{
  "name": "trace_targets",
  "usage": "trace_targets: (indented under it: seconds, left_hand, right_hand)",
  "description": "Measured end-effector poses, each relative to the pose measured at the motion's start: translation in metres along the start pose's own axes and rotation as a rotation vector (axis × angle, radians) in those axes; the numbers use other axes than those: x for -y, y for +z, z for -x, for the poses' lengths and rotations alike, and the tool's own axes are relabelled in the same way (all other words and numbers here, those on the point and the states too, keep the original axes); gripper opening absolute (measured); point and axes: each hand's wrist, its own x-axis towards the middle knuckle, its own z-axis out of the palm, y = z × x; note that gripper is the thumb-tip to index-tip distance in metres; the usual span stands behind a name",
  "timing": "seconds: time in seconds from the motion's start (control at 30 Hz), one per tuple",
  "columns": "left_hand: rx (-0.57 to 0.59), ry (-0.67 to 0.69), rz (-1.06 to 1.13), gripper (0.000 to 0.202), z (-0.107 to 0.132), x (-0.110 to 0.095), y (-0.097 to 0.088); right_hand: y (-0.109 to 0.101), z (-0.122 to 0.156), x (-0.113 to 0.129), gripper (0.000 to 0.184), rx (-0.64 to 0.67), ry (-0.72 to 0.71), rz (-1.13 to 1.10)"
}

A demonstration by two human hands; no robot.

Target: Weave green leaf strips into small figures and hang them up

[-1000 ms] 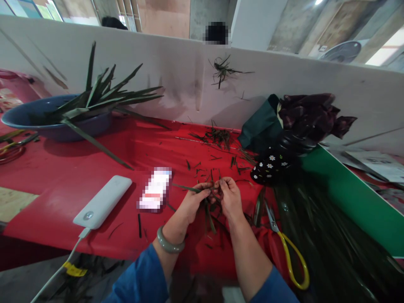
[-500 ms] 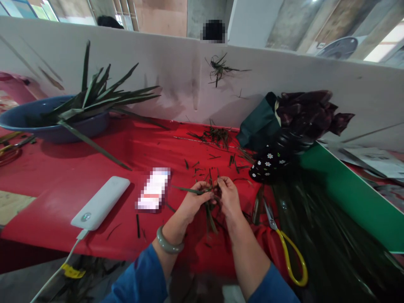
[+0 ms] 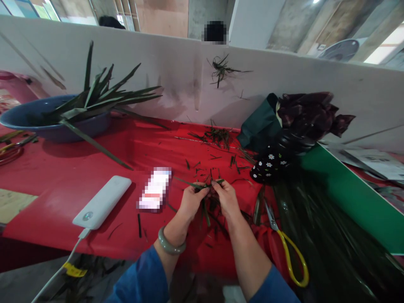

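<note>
Both my hands meet over the red-covered table, working on narrow green leaf strips (image 3: 205, 212) that stick out to the left and hang down below the fingers. My left hand (image 3: 193, 200) pinches the strips between thumb and fingers, its wrist in a grey-green bangle (image 3: 170, 243). Close beside it, my right hand (image 3: 225, 198) is closed on the same leaf strips, thumb against fingertips. How the strips cross between the fingers is partly hidden. Right of my right forearm lie scissors (image 3: 288, 248) with yellow handles, by a folded leaf piece (image 3: 259, 206).
A blue basin (image 3: 41, 120) of long leaves stands at the left. A white power bank (image 3: 102, 202) with a cable and a lit phone (image 3: 154, 189) lie nearer. Leaf scraps (image 3: 217, 136) lie behind my hands. Dark bags (image 3: 257, 122) and a green board (image 3: 350, 198) are right.
My right hand's fingers have come down and closer to the left hand's. The strip ends between the hands now lie lower, one pointing right past the right fingertips.
</note>
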Motion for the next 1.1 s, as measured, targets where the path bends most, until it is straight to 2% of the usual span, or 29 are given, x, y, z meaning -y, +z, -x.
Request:
trace_targets:
  seconds: [0.13,0.3,0.4,0.5,0.67,0.8,0.87,1.0,1.1]
  left_hand:
    - [-0.028,0.102,-0.122,0.014,-0.002,0.001,-0.002]
    - [-0.106,0.216,-0.329,0.012,-0.006,0.000,-0.007]
    - [-0.044,0.173,-0.276,0.016,-0.004,0.000,-0.006]
    - [0.001,0.151,-0.226,0.029,-0.001,0.002,-0.005]
    - [-0.046,0.233,-0.370,0.014,0.000,0.003,-0.007]
    - [-0.094,0.269,-0.442,0.015,-0.003,0.004,-0.010]
    - [-0.076,0.271,-0.456,0.016,-0.004,0.005,-0.010]
    - [-0.051,0.244,-0.416,0.011,-0.005,0.008,-0.008]
    - [-0.037,0.149,-0.273,0.012,-0.004,0.006,-0.006]
  right_hand:
    - [-0.002,-0.002,-0.006,0.019,-0.081,-0.079,0.115]
    - [-0.002,0.003,-0.004,0.015,-0.044,-0.317,0.344]
    - [-0.002,0.004,-0.001,0.015,-0.019,-0.302,0.293]
    - [-0.003,0.003,0.000,0.014,-0.014,-0.286,0.275]
    - [-0.002,0.006,0.004,0.009,0.014,-0.478,0.451]
    - [0.002,0.012,0.007,0.009,0.110,-0.610,0.551]
    - [0.002,0.013,0.007,0.011,0.135,-0.644,0.588]
    - [0.000,0.011,0.008,0.009,0.035,-0.653,0.620]
    - [-0.002,0.008,0.006,0.007,0.030,-0.598,0.574]
